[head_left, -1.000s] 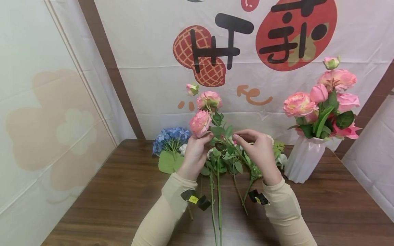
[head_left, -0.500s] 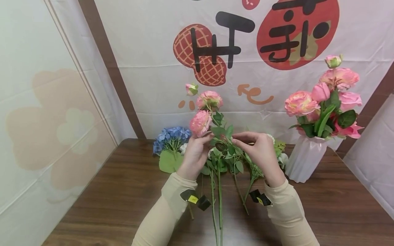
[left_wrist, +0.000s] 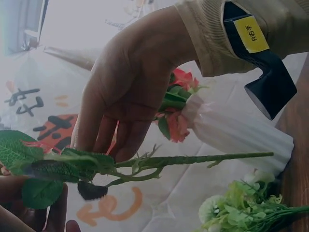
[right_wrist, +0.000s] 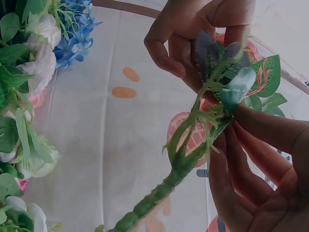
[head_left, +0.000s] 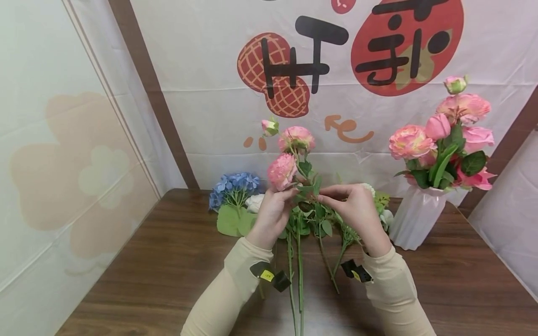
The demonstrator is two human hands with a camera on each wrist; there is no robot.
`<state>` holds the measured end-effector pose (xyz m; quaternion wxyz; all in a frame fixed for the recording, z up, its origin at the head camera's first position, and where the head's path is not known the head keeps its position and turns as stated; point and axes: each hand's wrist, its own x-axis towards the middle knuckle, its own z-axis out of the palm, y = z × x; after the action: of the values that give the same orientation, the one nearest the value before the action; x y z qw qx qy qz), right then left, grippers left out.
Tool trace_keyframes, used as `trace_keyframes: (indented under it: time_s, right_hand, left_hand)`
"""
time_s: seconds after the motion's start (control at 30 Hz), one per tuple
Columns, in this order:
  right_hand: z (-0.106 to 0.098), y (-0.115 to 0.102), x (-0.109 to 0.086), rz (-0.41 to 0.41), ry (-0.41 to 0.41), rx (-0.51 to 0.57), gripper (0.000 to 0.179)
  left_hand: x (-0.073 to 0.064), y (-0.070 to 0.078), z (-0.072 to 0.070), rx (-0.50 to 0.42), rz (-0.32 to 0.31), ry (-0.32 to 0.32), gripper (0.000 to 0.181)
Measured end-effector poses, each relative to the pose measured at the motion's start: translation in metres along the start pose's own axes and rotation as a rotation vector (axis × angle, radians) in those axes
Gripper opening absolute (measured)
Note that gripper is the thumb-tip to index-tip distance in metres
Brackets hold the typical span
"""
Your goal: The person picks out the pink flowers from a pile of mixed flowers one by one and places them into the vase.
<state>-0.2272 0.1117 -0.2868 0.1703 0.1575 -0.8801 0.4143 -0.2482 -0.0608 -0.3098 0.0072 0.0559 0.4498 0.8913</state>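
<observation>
In the head view, my left hand (head_left: 271,217) grips the stem of an artificial pink peony spray (head_left: 281,172) just under its lower bloom. A second bloom (head_left: 296,138) and a small bud (head_left: 270,127) rise above it. My right hand (head_left: 358,212) pinches the same stem among its leaves, thumb against fingers. The right wrist view shows the knobbly green stem (right_wrist: 152,198) slanting down from the right fingertips, with dark leaves (right_wrist: 219,63) near the left hand. The stem's bare end (left_wrist: 260,154) points free in the left wrist view.
A white vase (head_left: 416,219) of pink flowers stands at the right. Along the table's back lie a blue hydrangea (head_left: 235,189), a white flower (head_left: 254,203) and green sprigs (head_left: 346,233). Loose long stems (head_left: 300,270) run toward the front of the wooden table (head_left: 176,280).
My left hand and the pink blooms have shifted slightly right and down, the spray tilting toward my right hand. The right hand has barely moved and is still at the stem.
</observation>
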Motion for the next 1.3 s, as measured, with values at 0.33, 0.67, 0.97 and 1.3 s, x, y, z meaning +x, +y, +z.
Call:
trace_keyframes:
  time_s: [0.33,0.67,0.97,1.3]
  right_hand:
    - [0.0,-0.001,-0.001,-0.004,0.011,-0.013,0.015]
    - [-0.001,0.002,-0.001,0.025,0.041,-0.047,0.015]
    - [-0.004,0.003,0.001,0.003,0.101,-0.086,0.013]
    - [-0.007,0.005,-0.002,0.01,0.129,-0.092,0.016]
  left_hand:
    - [-0.001,-0.001,0.0,0.03,-0.01,-0.007,0.034]
    - [-0.001,-0.001,0.0,0.034,-0.043,0.017,0.021]
    - [0.007,-0.003,-0.001,0.078,-0.037,0.031,0.026]
    - [0.013,-0.004,-0.022,0.219,-0.025,0.077,0.028]
